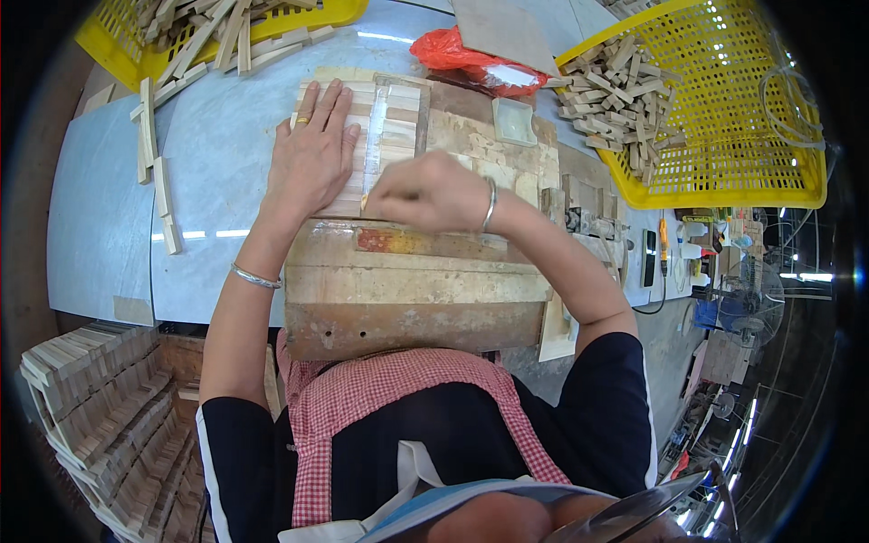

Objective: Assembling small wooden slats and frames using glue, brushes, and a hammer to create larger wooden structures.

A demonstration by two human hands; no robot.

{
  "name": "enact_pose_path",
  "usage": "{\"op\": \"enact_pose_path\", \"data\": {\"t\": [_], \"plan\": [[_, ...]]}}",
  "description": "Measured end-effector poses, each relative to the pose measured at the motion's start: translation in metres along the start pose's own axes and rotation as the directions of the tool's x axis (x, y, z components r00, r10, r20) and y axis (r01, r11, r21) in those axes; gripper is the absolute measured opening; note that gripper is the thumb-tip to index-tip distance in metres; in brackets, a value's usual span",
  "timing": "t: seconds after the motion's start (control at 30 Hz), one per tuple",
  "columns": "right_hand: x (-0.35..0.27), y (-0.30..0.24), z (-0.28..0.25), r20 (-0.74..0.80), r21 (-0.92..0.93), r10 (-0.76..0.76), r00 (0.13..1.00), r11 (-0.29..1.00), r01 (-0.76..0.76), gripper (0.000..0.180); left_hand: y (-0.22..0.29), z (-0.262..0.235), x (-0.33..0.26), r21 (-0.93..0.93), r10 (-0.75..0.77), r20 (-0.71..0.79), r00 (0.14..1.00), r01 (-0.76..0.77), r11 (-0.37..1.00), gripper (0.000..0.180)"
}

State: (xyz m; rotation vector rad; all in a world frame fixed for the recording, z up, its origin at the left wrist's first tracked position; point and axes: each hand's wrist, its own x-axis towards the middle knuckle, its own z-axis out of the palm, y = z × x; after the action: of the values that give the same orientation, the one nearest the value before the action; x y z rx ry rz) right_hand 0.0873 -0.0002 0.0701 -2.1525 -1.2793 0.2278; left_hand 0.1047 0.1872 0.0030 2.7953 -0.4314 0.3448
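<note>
A row of pale wooden strips [399, 136] lies side by side on a worn wooden work board [407, 285]. Across the strips runs a shiny clear band [373, 136] that looks like tape. My left hand [312, 158] rests on the strips left of the band, its fingers stretched out flat. At the near end of the band, my right hand [434, 192] is closed, slightly blurred, with its fingertips turned toward the strips. What it holds, if anything, is hidden. A small pale square dish [514, 121] sits on the board to the right.
Yellow plastic baskets with loose wood pieces stand at far left [118, 50] and far right [724, 181]. A red plastic bag [453, 56] lies beyond the board. Loose sticks [163, 195] lie on the left tabletop. Stacked wooden pieces [109, 398] stand lower left; a phone [648, 258] lies right.
</note>
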Motion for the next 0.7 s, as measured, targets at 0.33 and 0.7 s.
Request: {"op": "enact_pose_path", "data": {"t": [0.33, 0.7], "plan": [[0.058, 0.081, -0.050, -0.210, 0.201, 0.634, 0.744, 0.773, -0.602, 0.027, 0.005, -0.003, -0.002, 0.047, 0.020, -0.010, 1.000, -0.020, 0.999, 0.045], [-0.014, -0.022, 0.025, -0.109, -0.202, -0.025, 0.994, 0.979, 0.002, 0.012, -0.001, 0.006, 0.000, 0.044, 0.015, -0.045, 0.999, -0.013, 0.999, 0.045]]}}
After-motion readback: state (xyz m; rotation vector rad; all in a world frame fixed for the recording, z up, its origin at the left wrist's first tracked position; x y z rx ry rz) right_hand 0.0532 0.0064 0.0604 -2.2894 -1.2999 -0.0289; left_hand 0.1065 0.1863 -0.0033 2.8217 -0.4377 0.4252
